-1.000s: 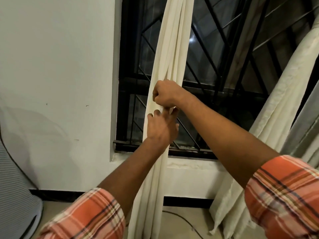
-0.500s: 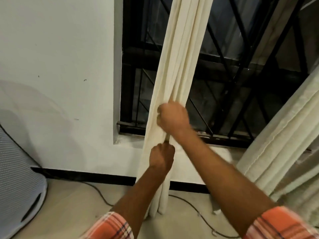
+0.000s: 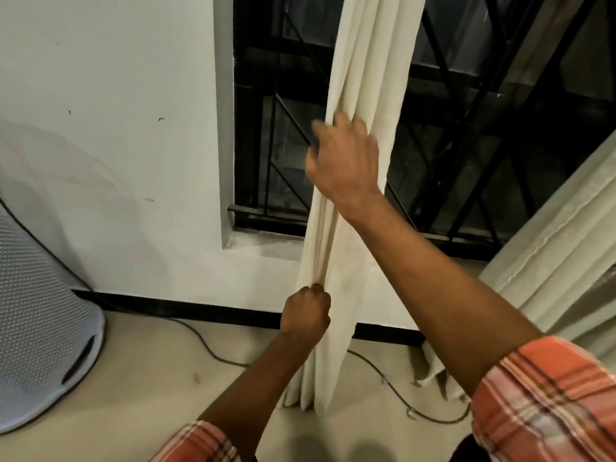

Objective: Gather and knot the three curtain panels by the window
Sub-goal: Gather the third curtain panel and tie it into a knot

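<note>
a gathered cream curtain panel (image 3: 363,78) hangs in front of the left part of the barred window (image 3: 466,111), bunched into a narrow column of long folds. its lower end comes down past the window sill (image 3: 266,243) and the black skirting (image 3: 200,310) to the floor (image 3: 150,378), where the folds fan out a little.

the left hand (image 3: 305,313) grips the bundle low down, level with the skirting. its fingers are curled tight in a fist round the folds, knuckles toward the camera, and the cloth is squeezed thin where it passes through.

the right hand (image 3: 345,161) is higher on the same panel, in front of the lower window bars, with the back of the hand toward the camera. its fingers hook round the left edge of the bundle and the thumb lies on the front of the cloth. the fingertips are blurred, so whether they are pressed together or spread cannot be told. between the two hands the cloth runs straight and narrow.

a second curtain panel (image 3: 550,261) slants down at the right edge of the view, well apart from the gripped one, behind the right forearm. both arms wear rolled plaid sleeves (image 3: 546,405). a dark cable (image 3: 206,341) trails over the floor behind the bundle's foot. a pale mesh object (image 3: 40,311) stands on the floor at the left, against the white wall (image 3: 116,128).
</note>
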Available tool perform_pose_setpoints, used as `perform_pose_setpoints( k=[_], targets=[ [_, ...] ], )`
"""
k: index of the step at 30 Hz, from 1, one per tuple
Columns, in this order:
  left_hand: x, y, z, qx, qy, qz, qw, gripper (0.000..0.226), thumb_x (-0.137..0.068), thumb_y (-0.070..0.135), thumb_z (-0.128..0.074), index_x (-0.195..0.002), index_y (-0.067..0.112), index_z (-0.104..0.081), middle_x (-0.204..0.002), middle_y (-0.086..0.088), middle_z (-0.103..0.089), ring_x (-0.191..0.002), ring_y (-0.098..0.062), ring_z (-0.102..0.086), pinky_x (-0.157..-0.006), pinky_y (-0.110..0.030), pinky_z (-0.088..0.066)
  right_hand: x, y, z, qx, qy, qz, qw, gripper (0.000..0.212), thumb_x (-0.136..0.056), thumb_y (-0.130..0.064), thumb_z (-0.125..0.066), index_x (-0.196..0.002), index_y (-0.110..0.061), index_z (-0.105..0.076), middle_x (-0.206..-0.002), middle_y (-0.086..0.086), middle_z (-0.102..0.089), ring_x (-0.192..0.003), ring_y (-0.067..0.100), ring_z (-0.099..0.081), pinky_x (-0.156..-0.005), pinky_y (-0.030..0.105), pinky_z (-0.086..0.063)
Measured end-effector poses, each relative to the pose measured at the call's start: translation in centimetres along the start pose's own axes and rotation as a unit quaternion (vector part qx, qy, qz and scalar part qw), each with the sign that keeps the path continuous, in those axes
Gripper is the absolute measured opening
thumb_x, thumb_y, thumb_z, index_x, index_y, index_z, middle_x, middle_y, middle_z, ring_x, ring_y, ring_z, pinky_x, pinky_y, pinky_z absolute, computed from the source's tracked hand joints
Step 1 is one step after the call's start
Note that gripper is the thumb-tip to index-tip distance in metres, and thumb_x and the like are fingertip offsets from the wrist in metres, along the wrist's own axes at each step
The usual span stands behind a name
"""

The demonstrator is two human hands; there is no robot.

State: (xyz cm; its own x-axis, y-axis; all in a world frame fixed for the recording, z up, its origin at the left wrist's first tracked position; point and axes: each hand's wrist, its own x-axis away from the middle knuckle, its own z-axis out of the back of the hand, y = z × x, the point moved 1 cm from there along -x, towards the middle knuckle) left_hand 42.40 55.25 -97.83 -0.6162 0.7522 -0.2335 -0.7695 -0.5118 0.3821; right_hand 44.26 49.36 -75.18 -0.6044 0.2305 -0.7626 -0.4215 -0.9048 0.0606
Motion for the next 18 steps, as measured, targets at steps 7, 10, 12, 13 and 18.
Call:
perform_pose_setpoints(
  k=[7, 10, 12, 13, 18],
  targets=[
    [0.8, -1.7, -3.4, 0.023, 0.016, -0.012, 1.000, 0.050, -0.013, 0.014, -0.092, -0.032, 0.022, -0.046, -0.032, 0.008, -0.043, -0.024, -0.003, -0.039, -0.027, -0.011, -0.029, 16.3, -0.4, -8.2, -0.081, -0.360, -0.099, 0.924, 0.017, -0.088, -0.006, -0.053, -0.097, -0.006, -0.067, -0.100, 0.013, -0.067, -0.091, 0.029, -0.065, -0.070, 0.029, -0.046],
    [2.2, -0.9, -3.8, 0.042, 0.013, -0.020, 0.999, 0.029, -0.049, 0.004, -0.087, -0.053, 0.013, -0.060, -0.050, -0.001, -0.059, -0.044, -0.011, -0.059, -0.043, -0.018, -0.043, 15.7, -0.9, -8.2, -0.084, -0.364, -0.048, 0.926, 0.023, -0.085, -0.004, -0.054, -0.102, -0.006, -0.069, -0.103, 0.013, -0.066, -0.093, 0.030, -0.064, -0.074, 0.032, -0.050],
    [1.5, 0.0, -4.0, 0.017, 0.010, -0.054, 0.998, 0.016, -0.086, 0.015, -0.063, -0.098, 0.006, -0.066, -0.097, -0.014, -0.067, -0.094, -0.027, -0.065, -0.085, -0.034, -0.051, 14.6, -0.7, -7.7, -0.083, -0.363, -0.022, 0.928, 0.022, -0.084, -0.003, -0.055, -0.102, -0.006, -0.068, -0.104, 0.013, -0.064, -0.093, 0.031, -0.063, -0.074, 0.033, -0.051],
    [0.9, 0.4, -3.6, -0.009, -0.007, -0.055, 0.998, 0.032, -0.095, 0.025, -0.048, -0.119, 0.006, -0.058, -0.120, -0.014, -0.059, -0.115, -0.030, -0.053, -0.103, -0.039, -0.039, 14.1, -0.4, -7.4, -0.082, -0.364, -0.018, 0.928, 0.023, -0.083, -0.003, -0.057, -0.103, -0.006, -0.068, -0.104, 0.013, -0.065, -0.093, 0.031, -0.063, -0.076, 0.034, -0.052],
    [-0.9, 1.5, -2.9, -0.192, -0.021, 0.014, 0.981, 0.046, -0.099, 0.042, -0.037, -0.137, 0.015, -0.041, -0.140, -0.012, -0.046, -0.131, -0.027, -0.042, -0.114, -0.050, -0.021, 12.1, 0.8, -6.3, -0.066, -0.331, -0.009, 0.941, 0.031, -0.081, -0.008, -0.058, -0.110, -0.012, -0.068, -0.108, 0.008, -0.068, -0.097, 0.027, -0.064, -0.077, 0.032, -0.053]
  ],
)
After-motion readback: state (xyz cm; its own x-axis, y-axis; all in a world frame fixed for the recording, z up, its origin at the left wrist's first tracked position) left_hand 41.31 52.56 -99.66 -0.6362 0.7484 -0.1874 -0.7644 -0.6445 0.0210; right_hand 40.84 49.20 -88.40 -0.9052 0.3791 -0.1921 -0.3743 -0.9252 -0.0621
